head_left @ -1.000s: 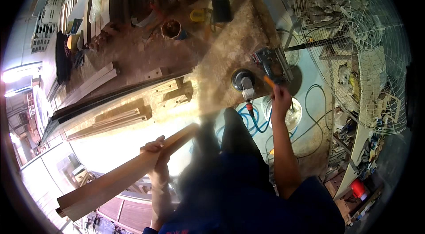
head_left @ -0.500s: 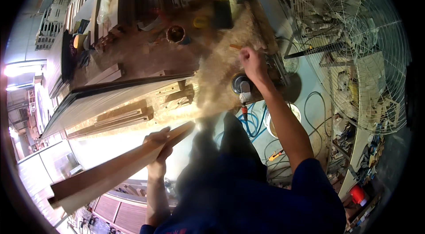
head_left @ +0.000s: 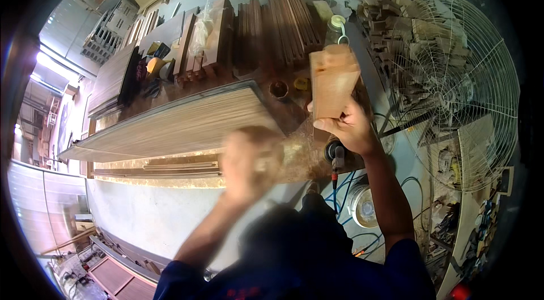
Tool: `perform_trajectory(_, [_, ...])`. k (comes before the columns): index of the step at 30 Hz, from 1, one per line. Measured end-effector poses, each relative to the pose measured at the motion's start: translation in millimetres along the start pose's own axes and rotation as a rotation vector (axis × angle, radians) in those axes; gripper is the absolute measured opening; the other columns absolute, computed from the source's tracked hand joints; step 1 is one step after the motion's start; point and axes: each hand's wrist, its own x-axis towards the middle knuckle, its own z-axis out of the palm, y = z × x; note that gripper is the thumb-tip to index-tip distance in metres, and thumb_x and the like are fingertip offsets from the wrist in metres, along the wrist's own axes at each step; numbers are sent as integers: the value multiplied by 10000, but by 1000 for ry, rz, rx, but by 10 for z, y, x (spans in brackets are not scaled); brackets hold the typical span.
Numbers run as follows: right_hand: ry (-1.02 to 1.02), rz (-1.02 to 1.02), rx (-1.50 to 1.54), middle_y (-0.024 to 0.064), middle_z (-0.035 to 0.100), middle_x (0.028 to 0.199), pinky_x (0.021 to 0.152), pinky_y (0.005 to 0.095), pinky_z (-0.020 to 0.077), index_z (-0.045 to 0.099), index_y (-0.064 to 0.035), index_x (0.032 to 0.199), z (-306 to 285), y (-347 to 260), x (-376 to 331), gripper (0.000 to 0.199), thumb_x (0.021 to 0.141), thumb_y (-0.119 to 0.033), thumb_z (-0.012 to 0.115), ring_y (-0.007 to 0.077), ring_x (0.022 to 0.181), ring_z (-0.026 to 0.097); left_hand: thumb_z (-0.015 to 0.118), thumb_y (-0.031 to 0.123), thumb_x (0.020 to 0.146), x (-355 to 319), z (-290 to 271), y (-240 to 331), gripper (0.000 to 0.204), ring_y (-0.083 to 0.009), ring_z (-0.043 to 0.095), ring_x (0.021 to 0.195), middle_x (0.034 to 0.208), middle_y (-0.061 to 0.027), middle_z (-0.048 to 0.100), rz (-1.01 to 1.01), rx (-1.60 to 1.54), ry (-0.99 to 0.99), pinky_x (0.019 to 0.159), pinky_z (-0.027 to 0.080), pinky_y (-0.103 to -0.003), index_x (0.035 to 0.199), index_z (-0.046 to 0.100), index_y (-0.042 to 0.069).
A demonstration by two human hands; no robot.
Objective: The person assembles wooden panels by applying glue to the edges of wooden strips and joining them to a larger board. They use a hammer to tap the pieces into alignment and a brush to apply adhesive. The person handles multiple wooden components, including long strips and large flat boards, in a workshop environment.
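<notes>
A pale wooden board point(head_left: 335, 84) is raised over the right end of the workbench, gripped near its lower end by my right hand point(head_left: 354, 129). Its thumb lies across the near face. My left hand point(head_left: 245, 165) is over the front edge of the bench, smeared by motion, so its fingers cannot be made out. A round sander point(head_left: 335, 153) with a hose rests on the bench just below my right hand. To the left of my left hand lies a wide wood-grain panel point(head_left: 187, 121) with a dark edge.
Stacked dark strips point(head_left: 272, 30) cover the back of the bench, near a round brown container point(head_left: 279, 89) and a yellow tape roll point(head_left: 302, 83). On the right stand a large wire fan guard point(head_left: 453, 90) and a white bucket point(head_left: 364, 206) beside blue hoses. Thin strips point(head_left: 158, 172) lie along the front.
The wooden piece held low at left by my left hand is gone from there; my right hand now holds a board. My left hand has moved up and right. The view has shifted.
</notes>
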Motion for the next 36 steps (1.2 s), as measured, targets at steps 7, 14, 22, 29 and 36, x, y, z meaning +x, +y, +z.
perform_trajectory(7, [-11, -43, -302, 56, 659, 1228, 990, 295, 486, 532, 11, 1374, 102, 528, 331, 538, 917, -115, 785, 110, 1128, 583, 827, 510, 763, 1142, -548, -529, 647, -347, 703, 904, 1005, -151, 728, -209, 88, -392, 746, 543, -426, 1202, 688, 55])
perform_trajectory(14, [-101, 59, -147, 63, 659, 1288, 1004, 317, 497, 525, 9, 1394, 228, 695, 399, 552, 928, -139, 780, 126, 1153, 598, 730, 618, 797, 1104, -497, -605, 556, -343, 677, 676, 851, -108, 730, -296, 225, -505, 603, 523, -401, 1072, 769, 136])
perform_trajectory(22, [-113, 123, -306, 54, 644, 1212, 1005, 340, 519, 493, -33, 1416, 226, 660, 491, 583, 915, -98, 784, 144, 1126, 622, 694, 618, 830, 1136, -406, -651, 529, -294, 681, 623, 806, -82, 735, -168, 204, -432, 568, 514, -371, 1030, 774, 135])
perform_trajectory(29, [-118, 252, -320, 58, 633, 1240, 986, 326, 509, 482, -19, 1405, 198, 856, 483, 552, 943, -145, 757, 153, 1117, 616, 757, 472, 854, 1151, -355, -755, 527, -300, 699, 701, 760, -112, 707, -166, 134, -466, 632, 530, -410, 1231, 686, 111])
perform_trajectory(36, [-195, 194, -564, 105, 732, 1003, 817, 339, 547, 655, 17, 1147, 17, 1174, 429, 349, 912, -201, 792, 165, 912, 678, 767, 482, 837, 1099, -220, -767, 507, -294, 709, 755, 791, -107, 713, -129, 239, -339, 655, 542, -407, 1187, 719, 118])
